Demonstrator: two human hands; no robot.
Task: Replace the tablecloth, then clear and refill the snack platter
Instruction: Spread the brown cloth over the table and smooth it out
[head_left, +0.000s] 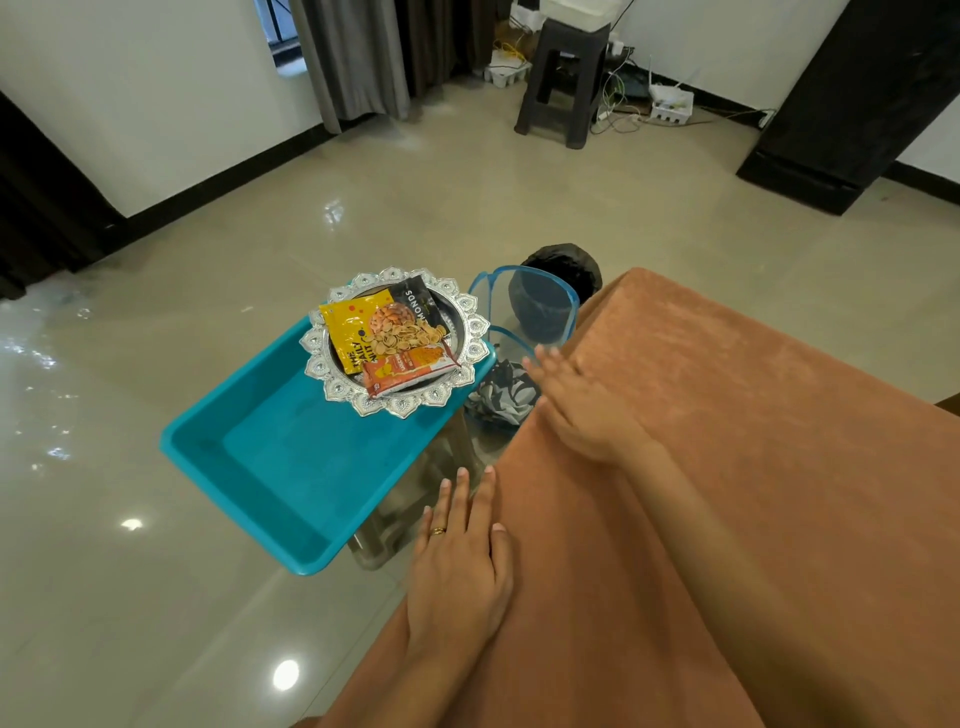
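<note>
Left hand (457, 561): flat and released, fingers straight and together, palm down on the tablecloth (727, 441) at its left edge; a ring on one finger; holds nothing.
Right hand (582, 405): flat, released, fingers spread a little, pressing the cloth near the far left corner; slightly blurred.
Cloth edge: runs diagonally from the far corner down to the bottom of the view and hangs over the table's side.
Open room: bare tiled floor (156, 597) lies left of the table; a teal tray (291, 467) stands just beside the edge, near the left fingertips.
Platter (467, 332): silver, on the tray's far end, overhanging its rim, holding snack packets (384, 332); left of the right hand, apart from both hands.
Hamper (524, 301): blue-rimmed mesh, beside the far corner, beyond the right fingertips.
</note>
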